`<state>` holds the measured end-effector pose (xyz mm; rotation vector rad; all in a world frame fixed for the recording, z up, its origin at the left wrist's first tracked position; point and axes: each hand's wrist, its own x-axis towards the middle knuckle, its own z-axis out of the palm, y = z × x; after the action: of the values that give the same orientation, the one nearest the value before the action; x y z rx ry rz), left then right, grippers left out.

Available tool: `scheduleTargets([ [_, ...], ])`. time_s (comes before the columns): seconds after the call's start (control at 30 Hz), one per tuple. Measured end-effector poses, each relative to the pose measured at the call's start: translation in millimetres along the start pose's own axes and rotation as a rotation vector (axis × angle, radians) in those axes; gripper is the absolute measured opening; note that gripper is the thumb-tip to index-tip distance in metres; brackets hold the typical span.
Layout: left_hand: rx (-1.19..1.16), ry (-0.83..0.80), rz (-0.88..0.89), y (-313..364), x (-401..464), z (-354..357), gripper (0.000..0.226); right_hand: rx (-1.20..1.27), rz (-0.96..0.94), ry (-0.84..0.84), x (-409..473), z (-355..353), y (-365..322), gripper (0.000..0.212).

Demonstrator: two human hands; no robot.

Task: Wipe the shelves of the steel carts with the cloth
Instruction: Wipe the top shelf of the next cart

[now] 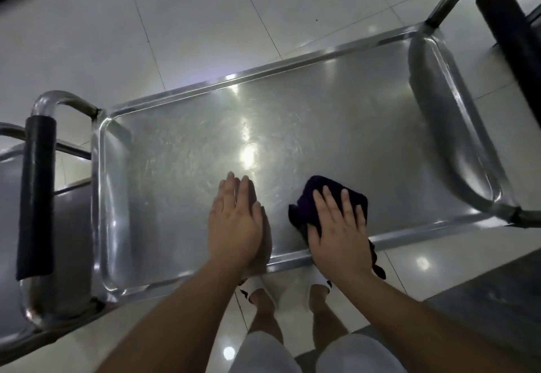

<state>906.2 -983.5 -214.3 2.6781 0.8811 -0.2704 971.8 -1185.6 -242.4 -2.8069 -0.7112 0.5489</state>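
Observation:
The top shelf (322, 115) of a steel cart lies right below me, shiny and rimmed. A dark purple cloth (316, 194) sits on the shelf near its front edge, right of centre. My right hand (338, 220) presses flat on the cloth with straight fingers, and part of the cloth hangs over the front rim. My left hand (235, 220) rests flat on the bare steel just left of the cloth, fingers straight and together.
A black-padded handle (36, 197) curves up at the cart's left end, another handle (506, 18) at the right end. Part of a second steel cart (8, 203) shows at the far left. White tiled floor (146, 21) surrounds the cart; my feet stand under the front rim.

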Motion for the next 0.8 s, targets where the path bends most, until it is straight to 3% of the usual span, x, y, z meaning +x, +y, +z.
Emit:
scheduleTargets([
  [0.3,0.001,0.067,-0.046,11,23,38,0.062,-0.051,-0.176,-0.036,13,-19,53,0.067],
  [0.4,0.004,0.086,-0.052,11,24,44,0.062,-0.037,-0.032,-0.027,19,-43,117,0.067],
  [0.57,-0.02,0.097,-0.059,14,23,45,0.063,0.061,0.392,0.087,39,-97,232,0.071],
  [0.7,-0.008,0.109,-0.068,16,26,48,0.063,0.062,0.529,0.135,56,-91,215,0.074],
  [0.8,0.003,0.104,-0.059,14,23,50,0.064,0.084,0.383,0.152,63,-68,145,0.077],
])
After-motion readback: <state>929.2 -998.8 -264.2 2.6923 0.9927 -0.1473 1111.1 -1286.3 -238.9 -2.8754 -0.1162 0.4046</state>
